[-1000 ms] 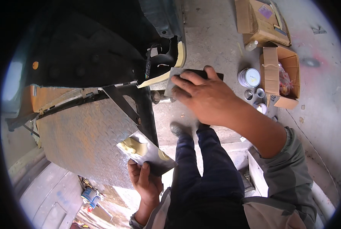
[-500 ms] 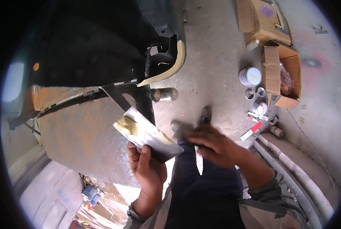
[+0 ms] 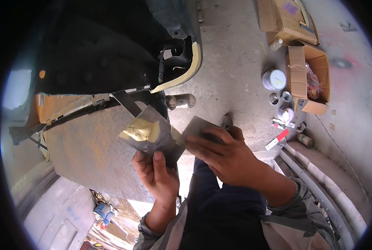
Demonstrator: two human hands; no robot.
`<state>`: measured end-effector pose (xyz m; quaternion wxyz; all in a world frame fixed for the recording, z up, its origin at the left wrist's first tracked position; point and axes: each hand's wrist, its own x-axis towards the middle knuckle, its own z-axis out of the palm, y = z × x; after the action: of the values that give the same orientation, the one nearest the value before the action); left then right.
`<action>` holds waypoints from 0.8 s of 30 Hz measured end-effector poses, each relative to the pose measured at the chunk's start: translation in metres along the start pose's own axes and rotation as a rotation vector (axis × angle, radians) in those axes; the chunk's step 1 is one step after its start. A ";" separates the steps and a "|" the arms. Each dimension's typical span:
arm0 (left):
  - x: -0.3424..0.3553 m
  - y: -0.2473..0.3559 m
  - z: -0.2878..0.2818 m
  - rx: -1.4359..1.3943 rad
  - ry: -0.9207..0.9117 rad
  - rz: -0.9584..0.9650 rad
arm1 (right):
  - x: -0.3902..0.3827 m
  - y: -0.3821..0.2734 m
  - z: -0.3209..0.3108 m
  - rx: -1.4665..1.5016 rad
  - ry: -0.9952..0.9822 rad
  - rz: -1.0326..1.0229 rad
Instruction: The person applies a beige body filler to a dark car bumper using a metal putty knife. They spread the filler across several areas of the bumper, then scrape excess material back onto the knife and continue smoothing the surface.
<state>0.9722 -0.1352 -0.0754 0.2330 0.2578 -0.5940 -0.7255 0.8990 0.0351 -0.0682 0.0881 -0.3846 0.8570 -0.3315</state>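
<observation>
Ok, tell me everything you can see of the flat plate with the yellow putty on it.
The plate is a thin, flat, dark grey sheet, metal by its look, roughly square and tilted. A lump of pale yellow putty sits on its upper left part. The left hand grips its lower edge, thumb on top. The spreader in the right hand meets its right edge.

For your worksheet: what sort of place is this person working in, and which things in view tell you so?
Probably a vehicle body repair yard: a dark vehicle body above a concrete floor, yellowish filler on a board, and round tins beside cardboard boxes.
</observation>
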 end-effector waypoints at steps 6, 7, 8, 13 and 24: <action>-0.010 -0.008 -0.042 0.087 -0.016 0.081 | 0.030 0.031 0.022 -0.296 0.202 0.208; -0.012 -0.011 -0.048 0.099 -0.018 0.032 | 0.038 0.035 0.029 -0.367 0.256 0.215; -0.014 -0.013 -0.053 0.112 -0.017 -0.017 | 0.048 0.035 0.033 -0.388 0.266 0.215; -0.025 -0.014 -0.061 0.050 0.002 -0.122 | 0.072 0.028 0.047 -0.469 0.273 0.233; -0.026 -0.018 -0.070 -0.007 0.010 -0.166 | 0.079 0.020 0.051 -0.512 0.208 0.267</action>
<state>1.0363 -0.1671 -0.1020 0.1758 0.3092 -0.5667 -0.7432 0.8531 -0.0370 -0.1115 -0.0573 -0.2424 0.9600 -0.1280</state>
